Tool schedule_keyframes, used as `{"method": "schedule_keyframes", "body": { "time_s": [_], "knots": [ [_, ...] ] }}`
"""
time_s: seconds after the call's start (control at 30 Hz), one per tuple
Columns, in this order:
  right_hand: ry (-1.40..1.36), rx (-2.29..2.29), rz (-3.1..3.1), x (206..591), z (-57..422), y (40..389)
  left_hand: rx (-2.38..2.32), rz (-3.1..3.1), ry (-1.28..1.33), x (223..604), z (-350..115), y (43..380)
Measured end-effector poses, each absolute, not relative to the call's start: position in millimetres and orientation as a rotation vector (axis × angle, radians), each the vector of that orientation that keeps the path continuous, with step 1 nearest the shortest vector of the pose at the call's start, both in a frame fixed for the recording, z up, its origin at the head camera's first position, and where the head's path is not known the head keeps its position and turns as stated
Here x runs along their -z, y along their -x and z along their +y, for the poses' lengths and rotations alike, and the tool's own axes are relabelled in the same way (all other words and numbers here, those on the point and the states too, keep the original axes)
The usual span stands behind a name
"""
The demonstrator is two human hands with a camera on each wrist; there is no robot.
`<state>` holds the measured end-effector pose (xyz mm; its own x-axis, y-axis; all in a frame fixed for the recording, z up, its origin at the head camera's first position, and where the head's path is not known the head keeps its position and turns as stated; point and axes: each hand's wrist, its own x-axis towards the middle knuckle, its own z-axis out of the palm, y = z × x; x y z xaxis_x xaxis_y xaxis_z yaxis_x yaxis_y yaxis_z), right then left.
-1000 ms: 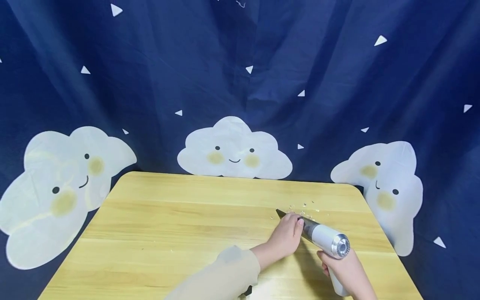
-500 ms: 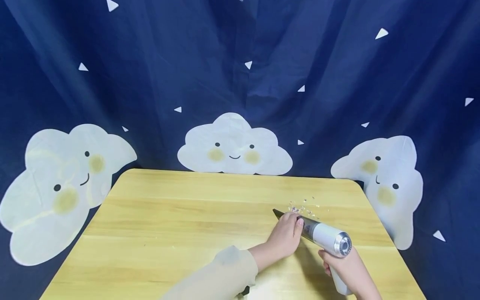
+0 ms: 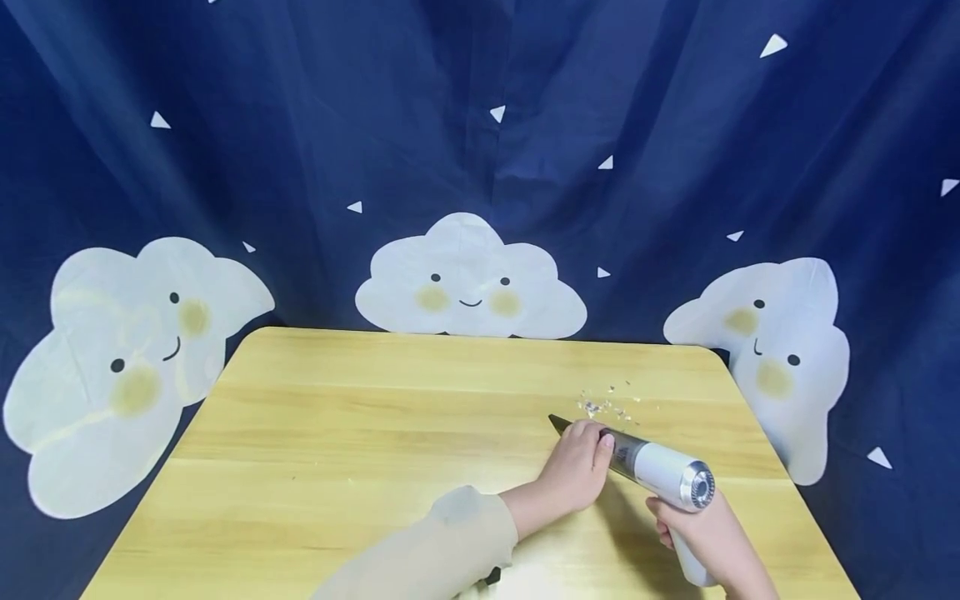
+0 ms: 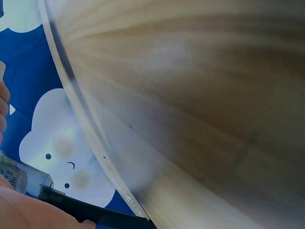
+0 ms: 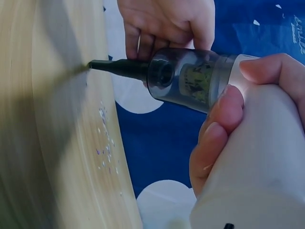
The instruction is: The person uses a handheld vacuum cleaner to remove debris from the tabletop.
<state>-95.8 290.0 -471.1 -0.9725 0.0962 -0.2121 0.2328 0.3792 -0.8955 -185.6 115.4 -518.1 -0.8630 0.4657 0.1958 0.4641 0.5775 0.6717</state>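
Gripping white pistol-shaped handheld vac point(image 3: 663, 473) w/ R hand point(image 3: 708, 531) over pale wooden tbl point(image 3: 360, 454); resting L hand point(image 3: 573, 472) at black tapered nozzle point(image 5: 121, 68), can't tell if clasping. Prob. lining up beside tiny white/purple flakes point(image 3: 592, 407); next needing nozzle over flakes.

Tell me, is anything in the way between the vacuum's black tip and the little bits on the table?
Nothing visible: only bare tabletop lies between the black tip and the little bits. The left hand holds the vacuum behind its tip, outside that path.
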Motion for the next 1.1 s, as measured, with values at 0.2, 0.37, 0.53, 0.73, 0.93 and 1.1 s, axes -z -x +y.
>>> {"method": "schedule_keyframes", "body": {
  "time_s": [0.2, 0.37, 0.53, 0.73, 0.93, 1.1],
  "knots": [
    [-0.300, 1.579, 2.517, 471, 299, 89, -1.184, 2.759, -0.868, 519, 121, 179],
    [-0.338, 1.550, 2.528, 471, 304, 81, -1.160, 2.728, -0.887, 521, 124, 173],
    [-0.309, 1.540, 2.597, 472, 309, 74, -1.134, 2.727, -0.939, 518, 126, 168],
    [-0.289, 1.450, 2.648, 466, 313, 68, -1.130, 2.690, -0.972, 515, 130, 164],
    [-0.336, 1.337, 2.676, 461, 317, 65, -1.145, 2.664, -0.989, 516, 135, 162],
    [-0.340, 1.330, 2.692, 461, 320, 64, -1.166, 2.666, -1.027, 517, 139, 164]
  ]
}}
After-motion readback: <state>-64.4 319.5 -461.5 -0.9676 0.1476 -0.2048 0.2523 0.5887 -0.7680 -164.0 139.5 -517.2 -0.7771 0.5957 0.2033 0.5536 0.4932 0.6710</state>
